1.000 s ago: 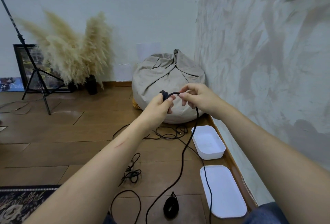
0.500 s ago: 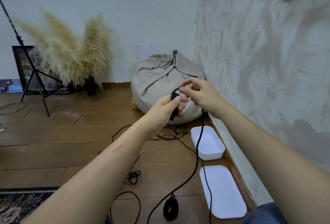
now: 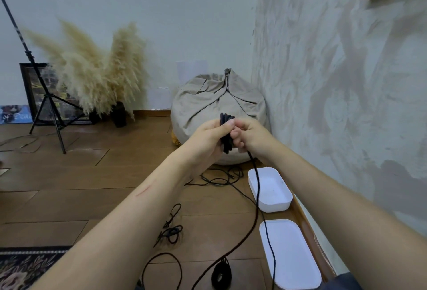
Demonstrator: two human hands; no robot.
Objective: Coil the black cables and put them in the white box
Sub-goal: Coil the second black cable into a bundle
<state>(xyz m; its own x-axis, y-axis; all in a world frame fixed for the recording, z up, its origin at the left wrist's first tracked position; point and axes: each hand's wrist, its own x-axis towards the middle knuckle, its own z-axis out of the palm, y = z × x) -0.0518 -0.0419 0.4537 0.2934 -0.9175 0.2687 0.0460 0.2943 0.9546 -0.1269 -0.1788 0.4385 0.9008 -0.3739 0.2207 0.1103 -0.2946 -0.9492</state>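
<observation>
1. The left hand (image 3: 208, 137) grips a black coil (image 3: 225, 118), held upright in front of a beanbag (image 3: 208, 95).
2. The right hand (image 3: 253, 137) grips the cable (image 3: 257, 188) just beside the coil; the cable hangs down to the floor (image 3: 69, 174).
3. A white box (image 3: 275, 207) stands open beside the wall, its lid (image 3: 293, 255) nearer the person.
4. Loose cords (image 3: 172, 230) lie left of the lid.

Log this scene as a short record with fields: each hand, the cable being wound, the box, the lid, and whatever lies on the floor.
left hand: grips the coil, thumb on top
right hand: fingers curled on the same coil
tail: hangs from the coil down to the floor, not yet wound
white box: open, on the floor by the wall, no coil inside
lid: flat on the floor, nearer than the box
loose cables: tangled on the floor left of the box
wound bundle: on the floor left of the lid
</observation>
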